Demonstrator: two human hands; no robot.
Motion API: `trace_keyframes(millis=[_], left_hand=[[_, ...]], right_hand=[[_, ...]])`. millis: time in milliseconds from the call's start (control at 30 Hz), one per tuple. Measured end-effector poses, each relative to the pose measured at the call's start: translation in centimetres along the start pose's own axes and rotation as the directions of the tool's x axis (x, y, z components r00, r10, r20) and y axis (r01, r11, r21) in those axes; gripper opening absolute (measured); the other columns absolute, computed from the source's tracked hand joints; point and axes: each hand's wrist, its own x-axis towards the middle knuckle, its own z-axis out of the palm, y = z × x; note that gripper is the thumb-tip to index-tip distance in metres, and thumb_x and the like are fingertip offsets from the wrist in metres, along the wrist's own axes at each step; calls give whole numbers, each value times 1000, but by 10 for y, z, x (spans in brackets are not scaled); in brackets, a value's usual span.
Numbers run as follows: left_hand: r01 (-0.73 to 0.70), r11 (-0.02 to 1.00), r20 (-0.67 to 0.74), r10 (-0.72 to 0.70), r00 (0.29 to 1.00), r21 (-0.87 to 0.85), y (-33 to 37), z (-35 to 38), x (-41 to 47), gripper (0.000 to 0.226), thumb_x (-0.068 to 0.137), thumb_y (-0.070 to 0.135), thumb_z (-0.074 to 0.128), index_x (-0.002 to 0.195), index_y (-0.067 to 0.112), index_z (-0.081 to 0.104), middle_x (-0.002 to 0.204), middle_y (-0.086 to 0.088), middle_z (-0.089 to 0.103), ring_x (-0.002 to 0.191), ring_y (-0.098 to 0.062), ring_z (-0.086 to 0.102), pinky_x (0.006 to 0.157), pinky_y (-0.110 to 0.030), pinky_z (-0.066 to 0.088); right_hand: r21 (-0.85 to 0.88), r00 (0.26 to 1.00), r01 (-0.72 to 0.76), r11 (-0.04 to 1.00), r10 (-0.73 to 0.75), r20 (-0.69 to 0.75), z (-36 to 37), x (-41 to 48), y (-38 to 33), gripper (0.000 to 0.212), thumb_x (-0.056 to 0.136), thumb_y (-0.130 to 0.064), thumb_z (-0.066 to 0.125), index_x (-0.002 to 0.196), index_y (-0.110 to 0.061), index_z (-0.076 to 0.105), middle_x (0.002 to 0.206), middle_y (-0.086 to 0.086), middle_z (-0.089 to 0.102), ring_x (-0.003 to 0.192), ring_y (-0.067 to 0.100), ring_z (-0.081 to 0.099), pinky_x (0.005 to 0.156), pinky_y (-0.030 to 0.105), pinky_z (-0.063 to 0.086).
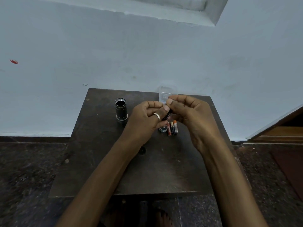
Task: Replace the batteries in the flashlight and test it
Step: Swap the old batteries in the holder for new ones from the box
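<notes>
Batteries: three; hands: two.

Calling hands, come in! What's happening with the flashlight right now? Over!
Left hand and right hand pinch a small dark part together. Flashlight body upright, open, empty-looking. Three batteries and end cap lie on table. Nothing blocking.

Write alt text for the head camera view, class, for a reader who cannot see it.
Two bare hands, left hand and right hand, meet over a dark wooden table, together holding a small dark cylindrical part. Three loose batteries and a small round cap lie beneath them. The open flashlight body stands upright to the left, and a clear plastic case sits behind.
</notes>
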Motion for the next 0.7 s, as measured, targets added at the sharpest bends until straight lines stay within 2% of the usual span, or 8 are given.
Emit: trace_keyframes(millis=[133,200,267,400,500,567,633,700], left_hand=[[-71,959,-34,83,996,274,-6,-4,1,36,85,39,73,111,16,62,96,0,76,91,-13,74,81,-35,60],[-122,874,-64,172,983,470,-9,-3,-5,41,82,52,71,110,22,65,92,7,75,83,-1,71,77,-30,60],[-221,721,-72,352,933,657,-9,-2,-14,37,85,55,66,105,23,68,86,11,74,74,3,69,68,-28,58],[-416,318,55,735,675,852,-3,-3,-25,23,93,42,64,89,21,70,76,9,69,67,-9,62,56,-36,50],[-391,95,114,871,478,915,5,-10,-24,21,96,32,62,95,13,71,88,-1,68,82,-24,61,67,-38,48],[-337,112,53,893,446,935,10,-15,-23,27,94,32,64,107,9,68,104,-10,66,98,-32,59,84,-39,44],[-240,239,-88,857,507,941,13,-21,-20,47,89,41,68,122,8,59,122,-14,58,115,-34,50,95,-43,38],[-144,383,-222,758,614,913,12,-28,-19,68,82,49,72,132,9,49,133,-12,51,123,-31,44,100,-46,38]], right_hand=[[-65,996,55,996,-59,-68,-1,2,0,19,87,-13,77,105,-7,74,89,11,77,73,8,68,67,21,56],[-87,991,87,992,-95,-96,-3,3,-1,20,87,-13,77,106,-8,74,92,14,78,75,8,70,73,24,58],[-93,986,117,989,-127,-112,-5,3,-2,19,88,-12,76,106,-7,74,94,18,78,79,10,72,83,29,60],[-65,982,148,987,-155,-109,-4,2,-2,18,89,-11,74,107,-7,73,92,19,77,76,9,71,79,24,59],[-34,984,144,989,-147,-105,-3,2,-3,20,90,-13,74,109,-7,72,82,10,74,73,8,67,73,19,56],[-22,984,140,990,-141,-106,-4,2,-3,19,90,-13,75,108,-8,73,81,4,75,74,6,68,74,18,55],[-5,987,129,992,-129,-100,-5,1,-3,16,90,-12,74,106,-10,73,89,9,79,79,9,71,79,21,57],[29,990,111,993,-108,-92,-6,0,-4,16,90,-13,74,105,-10,73,97,14,79,84,13,72,80,23,58]])
